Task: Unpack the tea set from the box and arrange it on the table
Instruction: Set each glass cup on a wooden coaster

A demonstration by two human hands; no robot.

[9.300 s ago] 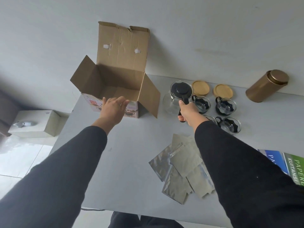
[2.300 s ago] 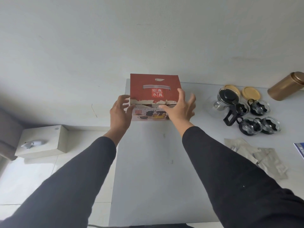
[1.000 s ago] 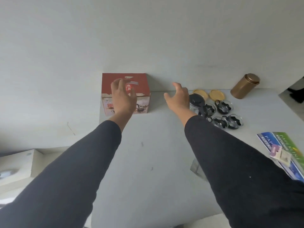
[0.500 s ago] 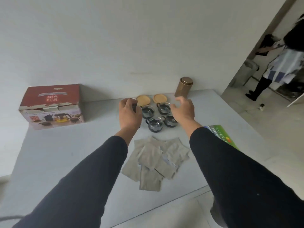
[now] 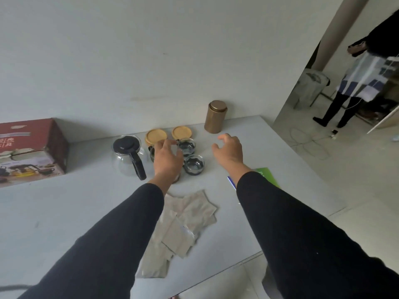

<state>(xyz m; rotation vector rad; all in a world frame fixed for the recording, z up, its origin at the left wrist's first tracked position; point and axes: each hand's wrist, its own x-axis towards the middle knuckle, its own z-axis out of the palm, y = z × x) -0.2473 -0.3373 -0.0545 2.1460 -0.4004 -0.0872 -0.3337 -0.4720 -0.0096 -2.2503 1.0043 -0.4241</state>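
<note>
Grey table point(image 5: 64, 212) against a plain pale wall, tiled floor to the right, where a second person point(image 5: 358, 78) stands in a doorway. Red printed box point(image 5: 30, 152), closed, at the far left of the table near the wall. Glass teapot point(image 5: 128, 156) with black lid and black handle, upright, right of the box. Two round wooden lids point(image 5: 155, 137), lying flat side by side behind the cups. Glass cups: one rear cup point(image 5: 187, 146) and one front cup point(image 5: 194, 164) plainly visible; others partly hidden under the left hand. Gold cylindrical canister point(image 5: 215, 116), upright, near the wall beyond the lids. Flat silver-grey pouches point(image 5: 185, 221), overlapping in a loose heap at the near edge. Green and blue booklet point(image 5: 266, 176), mostly covered by the right sleeve. Left hand point(image 5: 168, 161): over the cups, fingers loosely spread, no grasp discernible. Right hand point(image 5: 230, 153): above bare table right of the cups, fingers relaxed and apart, holding nothing.
</note>
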